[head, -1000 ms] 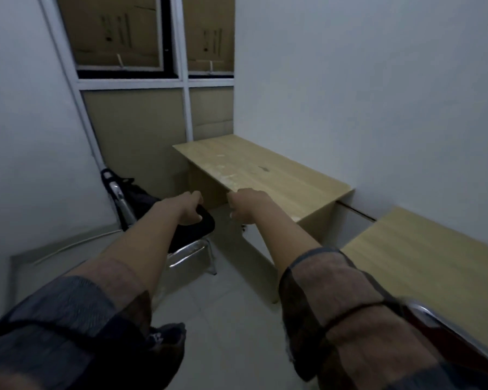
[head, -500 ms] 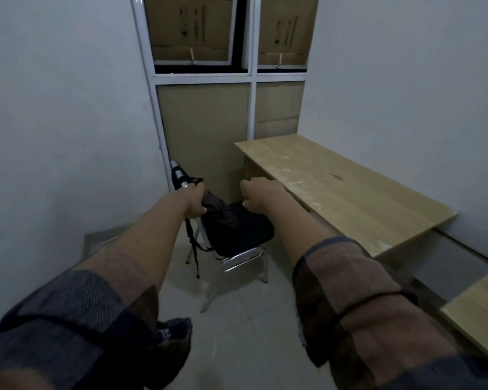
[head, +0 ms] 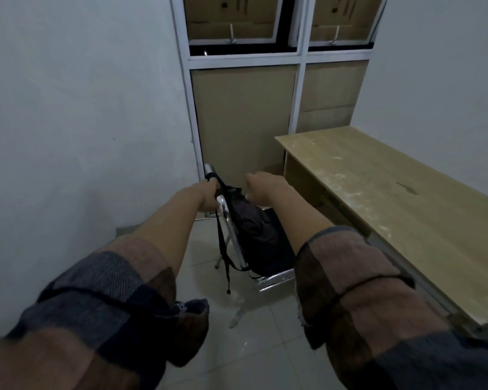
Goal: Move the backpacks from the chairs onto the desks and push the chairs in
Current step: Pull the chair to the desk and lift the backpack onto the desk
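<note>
Gripping backpack (head: 254, 226) on chair (head: 231, 220): left hand (head: 209, 194); right hand (head: 261, 188) grip unclear; desk (head: 392, 209) right.

Black fabric backpack (head: 254, 229) sits on the chrome-framed folding chair (head: 268, 278), straps hanging behind the backrest. Light wooden desk (head: 392, 209) stands right of chair (apart). Cardboard-covered white-framed window (head: 268, 108) behind both.

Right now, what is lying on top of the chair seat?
A black backpack sits on the chair, leaning against its backrest, straps hanging behind. It covers most of the seat, so anything beneath it cannot be seen.
</note>
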